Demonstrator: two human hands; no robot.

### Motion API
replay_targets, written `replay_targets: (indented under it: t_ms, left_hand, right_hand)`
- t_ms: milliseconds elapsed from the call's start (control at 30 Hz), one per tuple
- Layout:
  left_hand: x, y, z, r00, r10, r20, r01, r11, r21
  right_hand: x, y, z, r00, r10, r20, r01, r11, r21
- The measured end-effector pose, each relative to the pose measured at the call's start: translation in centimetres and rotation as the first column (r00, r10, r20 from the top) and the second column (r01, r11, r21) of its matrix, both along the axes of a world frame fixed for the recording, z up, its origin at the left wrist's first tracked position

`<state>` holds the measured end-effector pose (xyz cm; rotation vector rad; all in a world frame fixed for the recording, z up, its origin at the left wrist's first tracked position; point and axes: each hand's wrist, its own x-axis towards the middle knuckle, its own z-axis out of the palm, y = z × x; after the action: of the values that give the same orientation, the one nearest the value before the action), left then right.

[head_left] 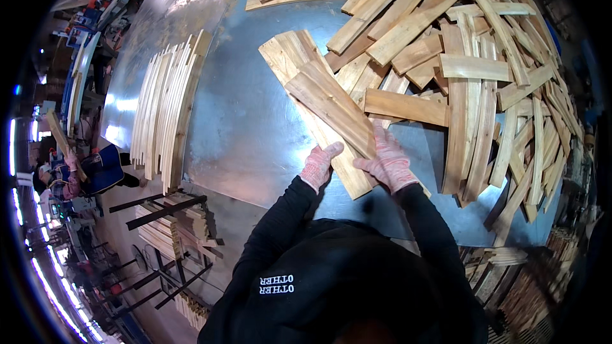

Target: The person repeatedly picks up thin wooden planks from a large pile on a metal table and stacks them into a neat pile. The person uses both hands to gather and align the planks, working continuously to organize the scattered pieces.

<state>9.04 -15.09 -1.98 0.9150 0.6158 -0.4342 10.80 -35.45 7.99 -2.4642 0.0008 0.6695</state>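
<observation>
My left hand (322, 164), in a pinkish-white knit glove, is closed on the near left edge of a pale wooden board (347, 175) that lies slantwise. Across it rests a browner wooden board (331, 107), also slanted. The right hand (387, 158), gloved alike, grips the near end of the browner board, thumb toward the left and fingers along its right edge. Another board (306, 41) shows partly beneath these two. How far each hand's fingers reach under the wood is hidden.
A large heap of loose boards (468, 89) covers the right of the metal table (242, 108). Thin boards stand side by side in a row (169, 102) at left. Beyond the table's left edge are a black metal rack (169, 213) with wood and another person (95, 169) holding a board.
</observation>
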Motion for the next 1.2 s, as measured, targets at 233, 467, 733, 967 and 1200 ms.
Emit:
replay_targets:
  t_ms: [233, 467, 733, 967, 1200]
  left_hand:
    - [-1.0, 4.2, 7.4, 0.997, -0.017, 0.074, 0.019, 0.999, -0.032]
    - [-0.1, 16.5, 8.1, 0.914, -0.406, 0.018, 0.36, 0.828, 0.429]
    - [-5.5, 22.0, 5.8, 0.986, -0.15, -0.08, 0.168, 0.931, 0.325]
    - [-4.5, 21.6, 6.6, 0.798, -0.602, -0.031, 0.227, 0.253, 0.94]
    - [-4.7, 18.5, 7.4, 0.861, -0.305, -0.406, 0.372, -0.163, 0.914]
  right_hand:
    - [1.8, 1.0, -3.4, 0.995, -0.006, -0.103, 0.058, 0.857, 0.512]
    - [5.9, 15.4, -7.3, 0.959, 0.002, -0.285, 0.248, 0.486, 0.838]
    - [2.9, 16.8, -11.2, 0.795, 0.105, -0.597, 0.6, 0.004, 0.8]
    - [4.9, 25.3, -6.8, 0.94, 0.144, -0.309, -0.041, 0.948, 0.316]
    - [7.2, 6.2, 1.8, 0.91, -0.279, 0.308, 0.275, 0.96, 0.057]
